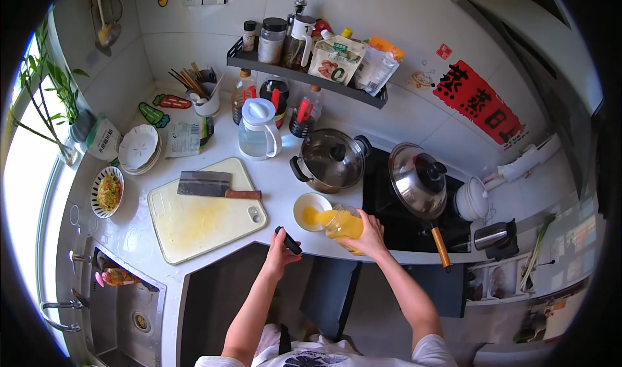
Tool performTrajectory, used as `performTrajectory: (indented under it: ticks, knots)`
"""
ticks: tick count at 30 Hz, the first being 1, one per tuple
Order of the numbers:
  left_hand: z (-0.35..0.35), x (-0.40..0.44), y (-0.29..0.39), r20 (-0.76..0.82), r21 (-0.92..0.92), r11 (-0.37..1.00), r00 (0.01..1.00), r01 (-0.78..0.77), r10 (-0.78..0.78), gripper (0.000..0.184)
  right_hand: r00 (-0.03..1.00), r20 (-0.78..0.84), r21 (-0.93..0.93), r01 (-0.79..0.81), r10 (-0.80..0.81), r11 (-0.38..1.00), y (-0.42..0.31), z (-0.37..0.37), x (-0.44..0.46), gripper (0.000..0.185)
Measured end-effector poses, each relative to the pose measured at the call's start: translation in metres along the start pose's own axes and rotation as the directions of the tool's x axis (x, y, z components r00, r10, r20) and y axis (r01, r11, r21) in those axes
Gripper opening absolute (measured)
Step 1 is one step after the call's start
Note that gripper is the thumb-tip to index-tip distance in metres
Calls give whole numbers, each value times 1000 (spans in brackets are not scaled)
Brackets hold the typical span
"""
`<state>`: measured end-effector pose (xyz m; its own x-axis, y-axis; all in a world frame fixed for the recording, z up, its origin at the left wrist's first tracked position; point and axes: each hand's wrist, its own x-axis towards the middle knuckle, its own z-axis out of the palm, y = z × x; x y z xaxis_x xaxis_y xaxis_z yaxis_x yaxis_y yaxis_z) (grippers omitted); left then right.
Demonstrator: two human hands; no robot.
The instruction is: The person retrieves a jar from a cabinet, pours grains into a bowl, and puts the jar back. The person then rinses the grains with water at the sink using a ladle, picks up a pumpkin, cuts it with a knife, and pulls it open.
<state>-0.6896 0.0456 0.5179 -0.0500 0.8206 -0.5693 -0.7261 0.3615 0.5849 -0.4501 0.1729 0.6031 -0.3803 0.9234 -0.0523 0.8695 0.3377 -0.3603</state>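
My right hand (369, 236) is closed around a clear glass jar (346, 226), tipped to the left. Its yellow contents, perhaps a fine meal, reach from the mouth into a white bowl (299, 206) at the counter's edge. Some of the same yellow stuff lies in the bowl. Left of the jar, my left hand (279, 253) grips a thin black round lid (289, 240), seen nearly edge-on. Beyond my left hand, a cutting board (194, 240) with yellowish stains carries a cleaver (208, 183) with a wooden handle.
Behind the bowl stands a steel pot (327, 176) with a glass lid. A covered wok (414, 192) sits on the black stove (382, 211). A water pitcher (256, 137), a plate of shredded food (107, 195), stacked plates (139, 150) and a sink (126, 315) are left.
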Motion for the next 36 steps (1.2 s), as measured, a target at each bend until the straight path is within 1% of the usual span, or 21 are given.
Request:
performTrajectory:
  ticks: [3,5,6,8,11,13,17,20,22,30,32,34,36]
  knots:
    - [-2,0,0,-16,4,1000,1000,4,-4,64,1000,-4,-19,-16,16,1000,-5,-4,-1,96]
    - [-1,1,-5,-17,2,1000,1000,11,-11,65,996,-78,77,53,-47,996,4,1,-1,95]
    - [-1,2,-7,-18,5,1000,999,28,-28,68,996,-79,77,49,-42,996,4,1,-1,95]
    - [-3,5,-8,-19,13,999,999,42,-42,72,998,-37,-16,45,-46,999,0,1,3,94]
    - [-6,7,-9,-3,21,999,999,39,-38,71,1000,-28,21,1,0,1000,-1,2,3,94]
    - [-9,8,-8,-11,-21,999,999,42,-42,71,1000,-22,27,-4,4,1000,-3,0,1,94]
    - [-12,9,-4,-3,-24,999,999,45,-45,72,999,-38,34,-3,4,999,-3,-3,0,95]
    - [-8,6,2,6,-12,1000,1000,28,-27,74,999,-52,49,-14,16,999,-3,-5,0,96]
    - [-3,3,6,-6,-7,1000,1000,18,-18,81,998,-63,67,-4,9,998,-2,-7,0,96]
    - [-8,5,1,8,-1,1000,1000,30,-30,78,994,-109,89,22,-12,996,-3,-11,1,98]
    - [-8,0,-3,0,1,999,999,41,-41,79,999,-43,28,19,-18,999,2,-7,2,98]
    - [-4,0,2,-29,1,999,998,49,-49,76,999,-41,27,-3,4,1000,2,-2,0,98]
    - [-6,1,3,-11,0,999,999,40,-40,74,999,-40,18,-12,13,1000,6,2,2,98]
